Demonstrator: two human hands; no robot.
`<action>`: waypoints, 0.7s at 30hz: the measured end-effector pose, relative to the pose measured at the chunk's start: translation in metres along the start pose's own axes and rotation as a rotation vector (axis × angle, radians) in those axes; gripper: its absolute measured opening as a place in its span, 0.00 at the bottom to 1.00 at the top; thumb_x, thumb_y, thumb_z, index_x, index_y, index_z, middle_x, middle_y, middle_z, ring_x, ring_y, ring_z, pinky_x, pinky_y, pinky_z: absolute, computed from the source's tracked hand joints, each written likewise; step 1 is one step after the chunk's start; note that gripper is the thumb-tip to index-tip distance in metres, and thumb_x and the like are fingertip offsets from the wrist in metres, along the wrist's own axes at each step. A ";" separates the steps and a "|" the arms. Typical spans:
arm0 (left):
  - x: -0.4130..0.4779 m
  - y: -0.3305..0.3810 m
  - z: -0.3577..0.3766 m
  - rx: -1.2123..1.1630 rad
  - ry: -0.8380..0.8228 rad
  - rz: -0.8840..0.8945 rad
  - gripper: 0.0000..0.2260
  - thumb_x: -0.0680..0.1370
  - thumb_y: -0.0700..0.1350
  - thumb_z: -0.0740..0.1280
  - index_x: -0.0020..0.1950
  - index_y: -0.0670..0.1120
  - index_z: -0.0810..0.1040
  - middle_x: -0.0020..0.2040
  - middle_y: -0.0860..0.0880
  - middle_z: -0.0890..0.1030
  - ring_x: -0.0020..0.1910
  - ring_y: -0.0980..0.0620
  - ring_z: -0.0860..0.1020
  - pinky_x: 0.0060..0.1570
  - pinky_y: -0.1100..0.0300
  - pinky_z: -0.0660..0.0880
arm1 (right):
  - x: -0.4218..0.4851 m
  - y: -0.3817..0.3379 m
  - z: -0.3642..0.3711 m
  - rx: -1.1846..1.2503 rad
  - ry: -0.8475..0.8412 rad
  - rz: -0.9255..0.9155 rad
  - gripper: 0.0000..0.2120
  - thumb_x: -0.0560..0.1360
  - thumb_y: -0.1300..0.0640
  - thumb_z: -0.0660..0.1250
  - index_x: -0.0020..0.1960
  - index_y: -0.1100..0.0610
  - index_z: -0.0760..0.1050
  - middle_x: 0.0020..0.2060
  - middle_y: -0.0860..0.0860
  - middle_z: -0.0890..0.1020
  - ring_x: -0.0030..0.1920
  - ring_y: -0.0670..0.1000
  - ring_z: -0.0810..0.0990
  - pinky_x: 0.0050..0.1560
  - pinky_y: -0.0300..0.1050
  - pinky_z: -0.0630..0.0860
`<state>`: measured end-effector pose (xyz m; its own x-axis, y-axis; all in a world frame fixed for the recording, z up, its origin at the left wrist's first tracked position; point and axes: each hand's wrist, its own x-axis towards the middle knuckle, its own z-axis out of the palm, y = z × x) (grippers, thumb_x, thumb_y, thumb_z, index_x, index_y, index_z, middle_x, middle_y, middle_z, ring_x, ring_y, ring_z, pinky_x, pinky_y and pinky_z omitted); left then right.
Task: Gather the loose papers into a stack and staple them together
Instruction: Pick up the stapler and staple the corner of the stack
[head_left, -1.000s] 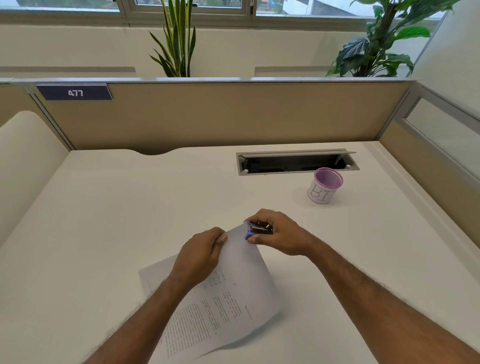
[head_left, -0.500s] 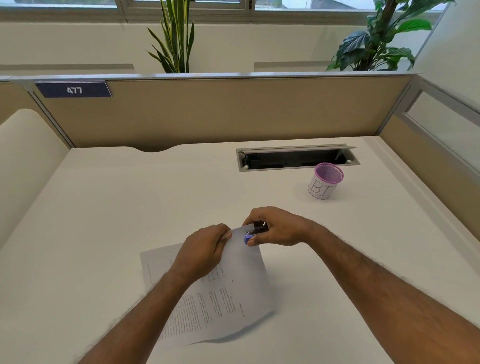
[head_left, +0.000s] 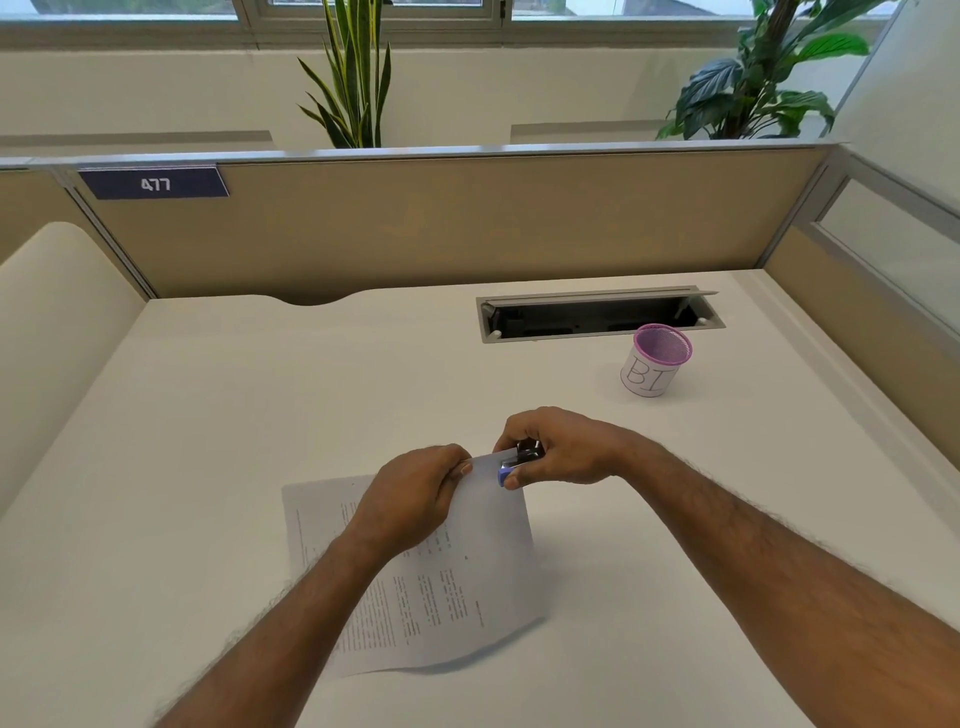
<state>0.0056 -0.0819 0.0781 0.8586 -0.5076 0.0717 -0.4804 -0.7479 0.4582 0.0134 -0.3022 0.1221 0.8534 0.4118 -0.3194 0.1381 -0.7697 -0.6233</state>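
Papers (head_left: 447, 582) look gathered already, far corner lifted off the worktop (head_left: 208, 415). Left hand (head_left: 415, 499) pinches that corner; right hand (head_left: 561, 447) grips the stapler (head_left: 519, 460) over it. Stapling seemingly underway, not confirmed done.

Thin matt printed papers (head_left: 457, 587) bend under the left hand (head_left: 415, 499). In the right hand (head_left: 563, 449), the stapler (head_left: 519, 460) shows glossy dark metal and blue plastic. Beyond, a purple wire-mesh cup (head_left: 655, 359) on the smooth matt counter (head_left: 260, 389).

Two hands (head_left: 415, 493), one stapler (head_left: 519, 460), one cup (head_left: 655, 359), two plants (head_left: 353, 78).
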 end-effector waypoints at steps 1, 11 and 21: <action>0.000 0.001 -0.001 0.006 -0.007 0.004 0.14 0.81 0.53 0.56 0.57 0.50 0.77 0.50 0.50 0.83 0.42 0.55 0.76 0.38 0.69 0.66 | 0.000 -0.001 0.000 0.000 -0.001 -0.001 0.14 0.72 0.51 0.73 0.55 0.53 0.78 0.50 0.47 0.79 0.48 0.48 0.77 0.47 0.39 0.75; -0.001 0.003 -0.007 0.011 -0.019 0.038 0.20 0.77 0.56 0.51 0.55 0.49 0.78 0.48 0.50 0.83 0.40 0.55 0.75 0.41 0.64 0.70 | -0.004 -0.004 0.004 -0.022 0.012 -0.006 0.13 0.73 0.53 0.72 0.56 0.55 0.79 0.49 0.49 0.80 0.48 0.51 0.78 0.50 0.47 0.78; -0.003 0.003 -0.007 -0.015 0.003 0.046 0.18 0.79 0.55 0.52 0.56 0.48 0.78 0.49 0.50 0.83 0.41 0.56 0.75 0.40 0.66 0.68 | -0.004 -0.001 0.005 0.021 0.072 -0.011 0.14 0.72 0.51 0.74 0.55 0.53 0.81 0.47 0.46 0.81 0.45 0.47 0.78 0.45 0.39 0.76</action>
<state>0.0028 -0.0796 0.0858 0.8364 -0.5397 0.0955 -0.5164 -0.7176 0.4672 0.0070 -0.3003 0.1207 0.8862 0.3830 -0.2608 0.1376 -0.7549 -0.6412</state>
